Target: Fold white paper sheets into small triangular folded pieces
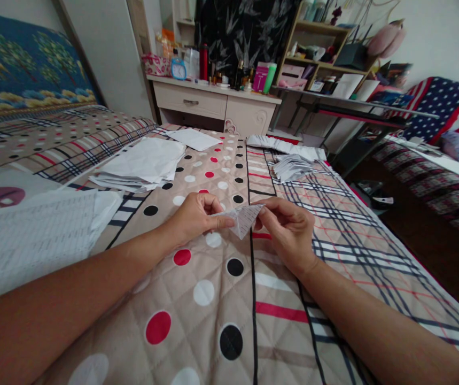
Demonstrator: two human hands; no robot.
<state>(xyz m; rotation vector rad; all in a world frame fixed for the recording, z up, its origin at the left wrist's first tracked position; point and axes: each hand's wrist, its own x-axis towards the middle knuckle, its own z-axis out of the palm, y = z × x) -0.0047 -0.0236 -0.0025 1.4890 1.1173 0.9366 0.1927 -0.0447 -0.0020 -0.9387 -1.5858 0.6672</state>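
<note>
Between my two hands is a small folded piece of printed paper (246, 219), its lower part coming to a point. My left hand (199, 214) pinches its left side between thumb and fingers. At the right corner, the thumb and fingertips of my right hand (287, 227) are closed on the same paper. Both hands hold it a little above the quilted bedspread (205, 331). Beyond my right hand lies a fanned pile of folded paper pieces (295, 167). A stack of white paper sheets (141, 163) lies beyond my left hand.
Large printed sheets (40, 230) lie at the left, beside my left forearm. A single white sheet (195, 139) and a long row of folded paper (285, 146) are farther back. A white dresser (197, 101) stands past the bed's end; a desk (357, 104) is at right.
</note>
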